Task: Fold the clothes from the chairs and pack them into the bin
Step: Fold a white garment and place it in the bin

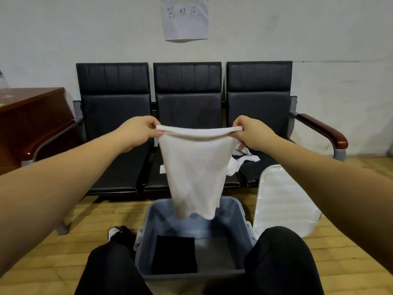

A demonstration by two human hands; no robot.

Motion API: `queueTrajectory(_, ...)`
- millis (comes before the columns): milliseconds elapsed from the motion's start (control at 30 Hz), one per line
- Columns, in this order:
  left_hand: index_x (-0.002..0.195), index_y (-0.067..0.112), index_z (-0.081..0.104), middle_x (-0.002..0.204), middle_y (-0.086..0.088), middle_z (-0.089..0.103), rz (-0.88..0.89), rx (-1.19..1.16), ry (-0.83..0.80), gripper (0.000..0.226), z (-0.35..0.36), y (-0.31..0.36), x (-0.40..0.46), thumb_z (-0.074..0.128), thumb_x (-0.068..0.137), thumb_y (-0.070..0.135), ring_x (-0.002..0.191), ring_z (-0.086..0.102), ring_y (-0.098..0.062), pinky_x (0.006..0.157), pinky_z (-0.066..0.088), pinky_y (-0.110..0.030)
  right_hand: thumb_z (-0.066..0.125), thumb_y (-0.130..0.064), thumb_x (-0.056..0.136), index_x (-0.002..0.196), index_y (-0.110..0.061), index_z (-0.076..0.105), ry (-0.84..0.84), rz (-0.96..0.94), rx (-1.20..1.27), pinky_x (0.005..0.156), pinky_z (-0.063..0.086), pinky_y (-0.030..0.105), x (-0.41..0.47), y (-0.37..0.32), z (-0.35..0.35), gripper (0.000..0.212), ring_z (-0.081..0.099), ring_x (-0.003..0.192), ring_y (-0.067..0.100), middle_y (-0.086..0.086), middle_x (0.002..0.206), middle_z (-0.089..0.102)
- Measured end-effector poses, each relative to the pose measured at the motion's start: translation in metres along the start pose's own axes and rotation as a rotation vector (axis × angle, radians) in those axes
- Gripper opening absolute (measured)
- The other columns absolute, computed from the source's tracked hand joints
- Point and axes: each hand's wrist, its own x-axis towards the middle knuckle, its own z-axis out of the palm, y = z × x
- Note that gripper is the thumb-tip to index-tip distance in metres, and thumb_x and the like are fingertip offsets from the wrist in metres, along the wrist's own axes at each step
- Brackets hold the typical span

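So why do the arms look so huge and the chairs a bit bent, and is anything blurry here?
Head view: the wide-angle lens stretches whatever is near the edges, so the forearms balloon and the chairs bow slightly. Lighting is soft and dim, with faint shadows under the seats. The white garment pinched by the left hand and right hand looks slightly soft; the black folded item in the bin shows no detail.

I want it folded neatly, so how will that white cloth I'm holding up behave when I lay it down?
Probably floppy: the white cloth sags between the left hand and right hand and hangs limp over the bin. Likely light, since pinches at two corners carry it. It may crumple rather than hold a crease.
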Motion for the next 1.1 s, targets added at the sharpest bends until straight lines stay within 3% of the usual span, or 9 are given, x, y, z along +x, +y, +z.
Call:
queueTrajectory(100, 0.093, 0.022, 0.067, 0.086, -0.002, 0.069, -0.059, -0.123, -0.016, 0.005, 0.016, -0.012, 0.013, 0.064, 0.096, 0.019, 0.079, 0.062, -0.016, 0.078, 0.046, -0.032, 0.054, -0.029, 0.1, 0.105, -0.028, 0.059, 0.007, -0.003, 0.017, 0.074, 0.055, 0.027, 0.017, 0.009, 0.011, 0.007, 0.068, 0.063, 0.008, -0.011, 0.085, 0.064)
queueTrajectory(200, 0.099, 0.019, 0.064, 0.087, -0.008, 0.07, -0.142, -0.303, 0.0, 0.006, 0.025, -0.018, 0.029, 0.058, 0.099, 0.017, 0.071, 0.065, -0.015, 0.062, 0.042, -0.028, 0.053, -0.029, 0.101, 0.106, -0.032, 0.062, 0.026, 0.035, 0.11, 0.073, 0.053, 0.023, 0.032, 0.017, 0.02, 0.011, 0.067, 0.062, 0.007, -0.013, 0.088, 0.064)
queueTrajectory(267, 0.102, 0.016, 0.061, 0.092, -0.013, 0.072, -0.159, -0.383, -0.019, 0.006, 0.033, -0.019, 0.039, 0.056, 0.101, 0.017, 0.072, 0.068, -0.017, 0.055, 0.041, -0.025, 0.053, -0.029, 0.101, 0.11, -0.031, 0.063, 0.044, 0.08, 0.213, 0.072, 0.055, 0.024, 0.038, 0.024, 0.028, 0.013, 0.068, 0.066, 0.008, -0.012, 0.092, 0.064)
queueTrajectory(400, 0.106, 0.014, 0.059, 0.096, -0.01, 0.073, -0.167, -0.544, -0.035, 0.007, 0.045, -0.017, 0.059, 0.052, 0.102, 0.015, 0.083, 0.075, -0.02, 0.056, 0.049, -0.023, 0.054, -0.027, 0.101, 0.11, -0.03, 0.064, 0.081, 0.211, 0.541, 0.075, 0.062, 0.032, 0.052, 0.036, 0.042, 0.014, 0.073, 0.073, 0.014, -0.006, 0.1, 0.068)
queueTrajectory(500, 0.105, 0.014, 0.056, 0.102, -0.009, 0.072, -0.183, -0.658, -0.022, 0.007, 0.054, -0.02, 0.078, 0.05, 0.103, 0.012, 0.089, 0.075, -0.02, 0.06, 0.058, -0.025, 0.054, -0.026, 0.101, 0.105, -0.032, 0.064, 0.097, 0.212, 0.672, 0.064, 0.06, 0.022, 0.068, 0.044, 0.052, 0.012, 0.073, 0.077, 0.008, -0.006, 0.102, 0.069)
queueTrajectory(567, 0.104, 0.013, 0.056, 0.106, -0.009, 0.071, -0.194, -0.678, -0.011, 0.007, 0.06, -0.027, 0.097, 0.05, 0.103, 0.011, 0.093, 0.075, -0.02, 0.066, 0.059, -0.027, 0.055, -0.025, 0.101, 0.103, -0.032, 0.064, 0.101, 0.208, 0.713, 0.062, 0.057, 0.019, 0.086, 0.05, 0.059, 0.012, 0.073, 0.08, 0.007, -0.006, 0.102, 0.069)
queueTrajectory(767, 0.106, 0.013, 0.058, 0.113, -0.013, 0.071, -0.192, -0.645, 0.006, 0.006, 0.076, -0.058, 0.169, 0.053, 0.102, 0.012, 0.097, 0.074, -0.021, 0.081, 0.056, -0.035, 0.057, -0.023, 0.1, 0.112, -0.022, 0.067, 0.102, 0.238, 0.792, 0.072, 0.061, 0.026, 0.156, 0.071, 0.085, 0.015, 0.074, 0.084, 0.014, -0.001, 0.103, 0.071)
queueTrajectory(933, 0.112, 0.014, 0.059, 0.114, -0.01, 0.069, -0.256, -0.575, 0.11, 0.012, 0.1, -0.077, 0.237, 0.057, 0.1, 0.016, 0.093, 0.075, -0.017, 0.073, 0.059, -0.032, 0.056, -0.022, 0.101, 0.112, -0.019, 0.067, 0.111, 0.27, 0.81, 0.07, 0.06, 0.024, 0.219, 0.096, 0.121, 0.015, 0.074, 0.085, 0.015, 0.004, 0.103, 0.071)
queueTrajectory(1100, 0.108, 0.014, 0.059, 0.118, -0.011, 0.068, -0.288, -0.579, 0.125, 0.012, 0.127, -0.108, 0.279, 0.063, 0.096, 0.014, 0.098, 0.073, -0.016, 0.073, 0.059, -0.031, 0.056, -0.017, 0.1, 0.108, -0.019, 0.068, 0.089, 0.327, 0.842, 0.082, 0.058, 0.029, 0.262, 0.125, 0.168, 0.015, 0.073, 0.09, 0.014, 0.005, 0.104, 0.072)
